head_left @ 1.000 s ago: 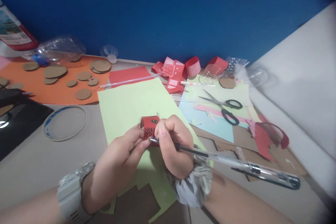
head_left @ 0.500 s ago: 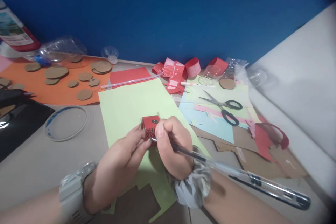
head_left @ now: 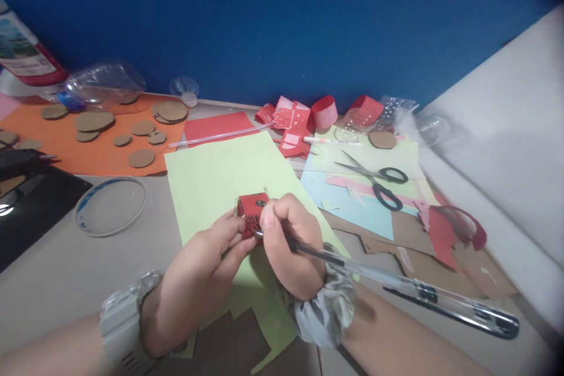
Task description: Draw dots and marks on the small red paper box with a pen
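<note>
My left hand (head_left: 200,279) pinches a small red paper piece (head_left: 252,205), folded box-like, with a black dotted pattern on its near face and a dark round mark on top. A clear-barrelled black pen (head_left: 374,273) is gripped in my right hand (head_left: 293,247). Its tip touches or hovers right at the lower part of the patterned face; I cannot tell which. My right fingers also rest against the red piece's right side and hide part of it. Beneath both hands lies a light green paper sheet (head_left: 220,170) with a notched lower edge.
Scissors (head_left: 374,176) lie open on paper scraps at right, beside cardboard offcuts (head_left: 440,270). Red paper loops (head_left: 324,111) stand at the back. Cardboard discs (head_left: 94,121) rest on orange paper (head_left: 66,155) at left, near a plastic bottle (head_left: 106,83) and a tape ring (head_left: 110,232).
The pen's far end has dipped down and tilted slightly, and its tip has shifted marginally on the red paper piece. Both hands keep nearly the same place.
</note>
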A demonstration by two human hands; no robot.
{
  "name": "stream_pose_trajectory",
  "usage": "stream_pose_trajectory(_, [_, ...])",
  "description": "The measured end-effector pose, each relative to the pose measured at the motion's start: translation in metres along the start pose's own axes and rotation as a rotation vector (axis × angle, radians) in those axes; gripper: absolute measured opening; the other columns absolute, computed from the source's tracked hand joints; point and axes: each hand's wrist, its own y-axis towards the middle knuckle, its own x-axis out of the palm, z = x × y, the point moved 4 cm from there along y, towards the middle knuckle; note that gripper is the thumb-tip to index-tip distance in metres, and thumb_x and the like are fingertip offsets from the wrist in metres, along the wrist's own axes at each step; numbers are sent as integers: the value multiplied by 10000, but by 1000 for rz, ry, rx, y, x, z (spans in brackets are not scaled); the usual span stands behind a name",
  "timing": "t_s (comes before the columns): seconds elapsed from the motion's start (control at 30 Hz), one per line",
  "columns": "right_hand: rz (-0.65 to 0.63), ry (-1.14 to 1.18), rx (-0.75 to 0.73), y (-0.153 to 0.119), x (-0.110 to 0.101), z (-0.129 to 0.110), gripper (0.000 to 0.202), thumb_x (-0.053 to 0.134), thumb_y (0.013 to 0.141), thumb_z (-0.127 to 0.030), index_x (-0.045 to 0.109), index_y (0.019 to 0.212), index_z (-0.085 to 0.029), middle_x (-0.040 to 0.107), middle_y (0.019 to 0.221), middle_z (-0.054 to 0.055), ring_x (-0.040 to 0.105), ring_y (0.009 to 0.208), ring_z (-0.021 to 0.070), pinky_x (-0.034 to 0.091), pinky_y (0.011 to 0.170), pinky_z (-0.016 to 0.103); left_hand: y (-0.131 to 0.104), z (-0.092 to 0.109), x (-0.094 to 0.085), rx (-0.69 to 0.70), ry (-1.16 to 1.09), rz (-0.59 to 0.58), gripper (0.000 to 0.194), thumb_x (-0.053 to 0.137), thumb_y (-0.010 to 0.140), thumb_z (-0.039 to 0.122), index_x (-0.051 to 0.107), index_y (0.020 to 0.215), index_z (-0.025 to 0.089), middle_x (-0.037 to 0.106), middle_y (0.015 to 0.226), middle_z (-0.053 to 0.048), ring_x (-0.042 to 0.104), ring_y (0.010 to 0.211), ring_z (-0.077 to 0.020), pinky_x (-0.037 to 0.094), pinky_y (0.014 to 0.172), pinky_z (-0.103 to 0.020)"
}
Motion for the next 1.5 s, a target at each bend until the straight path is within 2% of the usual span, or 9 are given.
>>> stream_pose_trajectory(0.33, [-23,5,10,0,1,0,254,574,930,-88,433,787,-243,508,666,-55,438,540,90,382,515,213,-1,-1,-1,11,-6,-8,248,551,1025,353,783,985,274,859,1085,-13,760,965,-221,588,901,-259])
stream_pose_trajectory(0.47, [-3,-25,38,0,0,1,276,590,947,-108,420,779,-245,437,636,-70,397,533,94,356,514,220,-1,-2,0,1,-7,-14,244,556,1031,377,757,949,266,843,1027,-16,751,972,-225,574,877,-253])
stream_pose_trajectory(0.67, [41,42,-9,-2,0,5,272,540,964,-65,416,804,-246,505,693,-55,429,551,93,359,528,222,0,-1,0,-23,45,15,249,545,1006,383,671,835,254,777,860,-7,699,766,-201,549,729,-263])
stream_pose_trajectory(0.87, [30,43,-4,0,0,4,287,564,954,-52,419,802,-248,505,690,-48,433,549,98,367,521,231,0,0,-1,0,-3,-7,226,546,1021,362,697,883,264,798,926,4,729,850,-194,570,803,-246])
stream_pose_trajectory(1.1, [26,32,19,-1,1,7,268,543,985,-96,421,798,-245,490,697,-49,421,559,95,378,525,223,0,2,-1,7,9,36,208,559,981,349,677,828,270,742,802,23,671,718,-183,577,747,-250])
stream_pose_trajectory(1.27, [40,25,49,-3,0,9,277,552,1009,-136,417,794,-248,433,672,-58,389,556,103,348,519,235,0,2,-1,-3,0,28,220,568,991,363,693,837,268,760,817,21,691,734,-182,581,744,-241])
stream_pose_trajectory(1.5, [38,24,79,-2,0,8,269,564,983,-131,414,795,-252,431,657,-54,381,557,114,327,516,255,0,2,-2,7,15,30,209,567,989,365,713,875,268,788,857,1,719,773,-206,604,792,-264])
